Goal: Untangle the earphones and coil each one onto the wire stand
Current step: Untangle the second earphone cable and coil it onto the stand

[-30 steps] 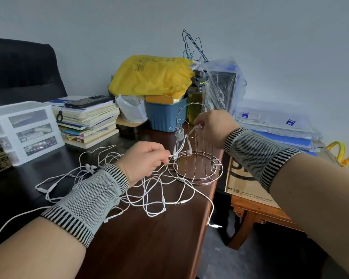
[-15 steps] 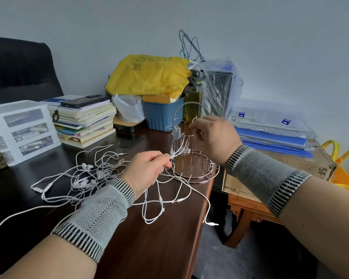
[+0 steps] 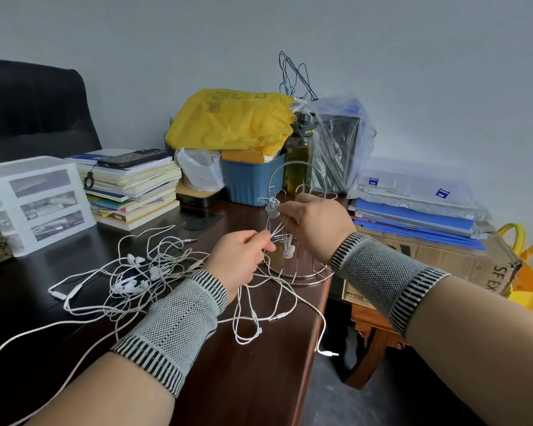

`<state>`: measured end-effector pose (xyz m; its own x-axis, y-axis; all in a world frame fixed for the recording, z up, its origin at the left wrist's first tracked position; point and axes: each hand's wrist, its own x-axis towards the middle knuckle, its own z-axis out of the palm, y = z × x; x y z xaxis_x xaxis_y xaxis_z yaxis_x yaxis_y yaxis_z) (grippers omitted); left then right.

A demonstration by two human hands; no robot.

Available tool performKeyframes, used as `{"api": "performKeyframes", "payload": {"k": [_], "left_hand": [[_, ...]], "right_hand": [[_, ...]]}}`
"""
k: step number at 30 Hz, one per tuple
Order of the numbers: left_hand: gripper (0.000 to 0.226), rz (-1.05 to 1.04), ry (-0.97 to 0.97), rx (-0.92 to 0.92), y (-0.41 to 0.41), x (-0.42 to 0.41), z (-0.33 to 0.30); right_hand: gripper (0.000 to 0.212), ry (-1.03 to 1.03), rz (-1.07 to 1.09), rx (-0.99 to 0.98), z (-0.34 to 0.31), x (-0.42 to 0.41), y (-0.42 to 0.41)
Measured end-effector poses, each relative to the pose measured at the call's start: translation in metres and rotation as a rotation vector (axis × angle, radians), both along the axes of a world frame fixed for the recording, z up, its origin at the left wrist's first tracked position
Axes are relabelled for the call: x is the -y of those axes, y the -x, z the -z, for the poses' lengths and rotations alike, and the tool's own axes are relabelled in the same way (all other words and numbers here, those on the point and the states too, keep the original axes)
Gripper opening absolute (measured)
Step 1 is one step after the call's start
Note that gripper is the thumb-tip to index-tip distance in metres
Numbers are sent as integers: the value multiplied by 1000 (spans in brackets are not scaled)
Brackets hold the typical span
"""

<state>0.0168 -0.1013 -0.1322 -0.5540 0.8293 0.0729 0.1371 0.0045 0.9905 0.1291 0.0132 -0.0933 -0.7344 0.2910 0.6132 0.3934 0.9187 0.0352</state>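
Observation:
A chrome wire stand (image 3: 296,272) with hooked arms and an arched top stands near the dark desk's right edge. My right hand (image 3: 317,226) pinches a white earphone cable close to one of the stand's hooks. Two earbuds (image 3: 288,249) dangle below that hook, inside the stand. My left hand (image 3: 240,258) pinches the same cable a little lower and to the left. A tangle of white earphones (image 3: 136,272) lies on the desk left of my left hand. Loose cable loops (image 3: 253,318) trail toward the desk's right edge, where a plug (image 3: 328,352) hangs over.
Behind the stand are a blue bin (image 3: 250,182), a yellow bag (image 3: 231,121), a green bottle (image 3: 299,155) and a plastic-wrapped box (image 3: 339,149). A book stack with a phone (image 3: 130,186) and a white drawer unit (image 3: 34,201) stand left. Cardboard box (image 3: 428,259) with blue folders stands right.
My right hand has come down and nearer to my left hand beside the stand. The earbuds now hang inside the stand. The camera view has shifted slightly.

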Motion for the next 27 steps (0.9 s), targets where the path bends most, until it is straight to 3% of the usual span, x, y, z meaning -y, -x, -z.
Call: {"api": "performKeyframes", "payload": {"k": [12, 16, 21, 24, 27], "left_hand": [[22, 64, 43, -1, 2, -2, 0], [23, 70, 49, 7, 1, 0, 0], [24, 108, 48, 6, -8, 3, -2], [26, 134, 91, -107, -12, 7, -1], [33, 160, 186, -404, -17, 10, -1]], "right_hand": [[25, 124, 228, -2, -2, -45, 20], [45, 237, 215, -214, 15, -27, -2], [18, 520, 150, -495, 44, 10, -26], [23, 300, 24, -526, 54, 34, -29], [45, 128, -60, -371, 53, 51, -26]]}}
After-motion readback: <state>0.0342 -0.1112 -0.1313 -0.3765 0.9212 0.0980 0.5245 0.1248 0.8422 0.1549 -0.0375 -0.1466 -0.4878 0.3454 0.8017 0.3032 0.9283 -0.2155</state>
